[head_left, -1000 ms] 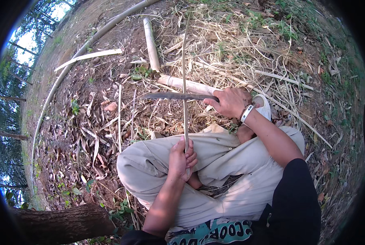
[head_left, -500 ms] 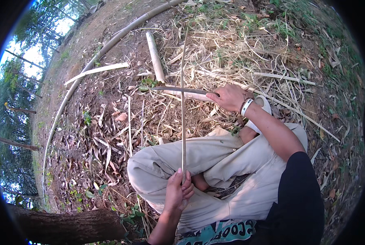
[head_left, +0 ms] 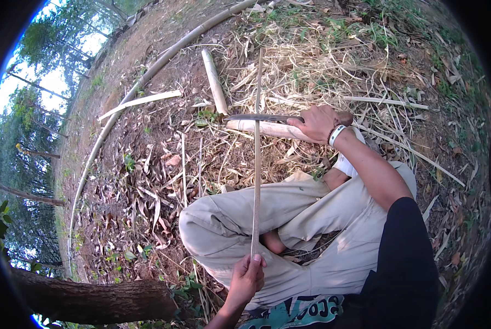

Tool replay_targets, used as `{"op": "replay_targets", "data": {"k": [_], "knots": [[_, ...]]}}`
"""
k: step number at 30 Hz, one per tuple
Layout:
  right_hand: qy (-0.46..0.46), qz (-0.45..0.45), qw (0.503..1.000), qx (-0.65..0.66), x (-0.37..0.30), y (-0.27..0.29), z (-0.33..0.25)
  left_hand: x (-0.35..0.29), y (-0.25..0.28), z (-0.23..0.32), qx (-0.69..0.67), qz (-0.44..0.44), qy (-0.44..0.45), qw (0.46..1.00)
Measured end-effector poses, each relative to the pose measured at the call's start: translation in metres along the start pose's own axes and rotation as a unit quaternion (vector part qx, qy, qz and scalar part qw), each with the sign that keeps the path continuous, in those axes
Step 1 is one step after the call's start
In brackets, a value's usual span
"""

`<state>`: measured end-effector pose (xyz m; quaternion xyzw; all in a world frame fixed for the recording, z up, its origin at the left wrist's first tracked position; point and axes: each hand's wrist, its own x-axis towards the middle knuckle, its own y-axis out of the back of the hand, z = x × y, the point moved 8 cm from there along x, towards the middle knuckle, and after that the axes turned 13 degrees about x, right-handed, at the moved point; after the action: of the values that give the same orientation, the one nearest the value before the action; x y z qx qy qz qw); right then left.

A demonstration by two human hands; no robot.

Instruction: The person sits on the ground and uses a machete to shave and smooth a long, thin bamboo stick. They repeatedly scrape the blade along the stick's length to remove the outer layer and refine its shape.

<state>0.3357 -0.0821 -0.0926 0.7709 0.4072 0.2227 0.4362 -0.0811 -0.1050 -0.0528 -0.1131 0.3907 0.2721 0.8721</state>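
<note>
My left hand [head_left: 248, 278] is closed round the near end of a long, thin bamboo strip [head_left: 257, 181], above my left leg. The strip runs straight away from me and crosses the blade of a knife [head_left: 264, 117]. My right hand [head_left: 318, 125] is wrapped round the knife, and the butt of its wooden handle shows beyond my fist. The dark blade lies crosswise, pointing left. Just below the blade a thick pale bamboo piece [head_left: 278, 130] lies on the ground, partly hidden by my right hand. Whether the strip touches that piece I cannot tell.
Another bamboo section [head_left: 215, 82] lies beyond the blade. Farther left is a split slat [head_left: 141, 103] near a long curved pole [head_left: 107, 129]. Thin shavings [head_left: 339, 71] are heaped at the far right. A tree trunk [head_left: 97, 301] stands at the lower left.
My left hand has drawn the bamboo strip back toward me, across the knife. My right hand keeps its grip near the same spot. The whole view has shifted slightly.
</note>
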Motion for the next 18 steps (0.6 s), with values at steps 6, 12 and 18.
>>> {"op": "replay_targets", "data": {"k": [6,12,18], "knots": [[0.061,0.003,0.998,0.015,-0.013,-0.001,-0.02,-0.009,0.024,-0.021,0.238,0.094,-0.068,0.964],[0.075,0.004,0.997,-0.024,-0.014,-0.009,-0.036,-0.016,0.018,-0.01,0.236,0.108,-0.067,0.963],[0.033,0.064,0.997,0.004,-0.008,0.021,-0.004,-0.036,0.012,-0.007,0.421,0.159,-0.133,0.883]]}}
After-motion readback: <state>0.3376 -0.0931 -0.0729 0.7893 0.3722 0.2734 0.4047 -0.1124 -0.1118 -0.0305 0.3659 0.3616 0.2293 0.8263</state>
